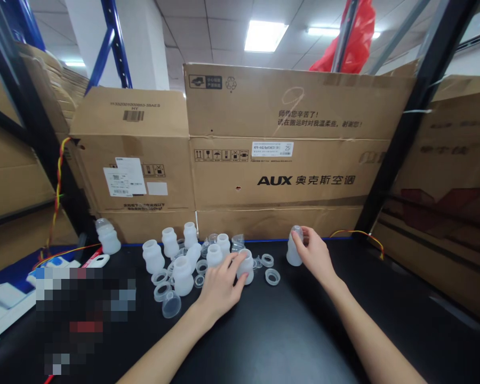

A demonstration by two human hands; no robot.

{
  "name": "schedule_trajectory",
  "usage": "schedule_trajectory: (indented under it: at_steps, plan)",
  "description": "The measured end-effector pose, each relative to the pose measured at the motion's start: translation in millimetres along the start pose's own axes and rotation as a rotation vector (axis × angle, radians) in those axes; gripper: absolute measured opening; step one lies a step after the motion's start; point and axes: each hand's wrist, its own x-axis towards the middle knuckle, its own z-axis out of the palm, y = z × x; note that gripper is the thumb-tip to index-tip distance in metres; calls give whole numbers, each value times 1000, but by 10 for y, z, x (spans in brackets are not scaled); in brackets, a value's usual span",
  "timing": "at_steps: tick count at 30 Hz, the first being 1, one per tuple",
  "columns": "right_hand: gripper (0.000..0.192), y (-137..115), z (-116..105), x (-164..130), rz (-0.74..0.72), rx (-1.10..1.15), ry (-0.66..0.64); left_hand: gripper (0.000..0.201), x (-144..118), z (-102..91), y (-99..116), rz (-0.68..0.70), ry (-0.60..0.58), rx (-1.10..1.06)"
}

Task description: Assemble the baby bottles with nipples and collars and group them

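The left hand (221, 285) lies curled over a small white bottle (246, 265) at the edge of a cluster, its fingers closed about the bottle's near side. The right hand (312, 252) is clamped on a second bottle (294, 246), thumb and fingers round its body, and holds it upright on the black worktop (288, 330).

To handle these well, the person would do best to grip each bottle low on its body, since the pieces look light and easily tipped, and to lift the left one straight up so that its neighbours are not knocked over.

Two loose rings (270, 269) lie between the hands, just beyond the left fingertips and near the inner side of the right. More bottles (168, 255) stand crowded to the left of the left hand, with a clear cap (171, 305) beside its wrist. Cardboard boxes (280, 176) wall the far side, beyond both hands.
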Motion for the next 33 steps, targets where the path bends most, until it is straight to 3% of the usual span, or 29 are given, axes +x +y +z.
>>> schedule_trajectory:
  at_steps: [5, 8, 11, 13, 16, 20, 24, 29, 33]
  plan:
    - [60, 83, 31, 8, -34, 21, 0, 44, -129, -139, -105, -51, 27, 32]
    - [68, 3, 5, -9, -185, -49, 181, 41, -128, -186, -152, -62, 37, 25]
    - [60, -164, -27, -71, -313, -87, 292, 40, -102, -173, -174, -113, 52, 29]
    - [46, -270, -7, -142, -356, -52, 216, 40, -94, -147, -178, -142, 68, 32]
    - [30, -351, 113, -276, -420, -5, -39, 43, -102, -108, -182, -164, 60, 11]
    - [30, -319, 337, -441, -504, -140, -260, 51, -120, -78, -181, -251, 30, -36]
    - [34, -251, 445, -530, -504, -234, -431, 52, -130, -73, -161, -236, 82, -103]
    - [35, -253, 428, -517, -476, -150, -478, 51, -167, -73, -99, -176, 115, -160]
    - [27, -280, 423, -483, -462, -121, -500, 39, -201, -80, -7, -91, 47, -159]
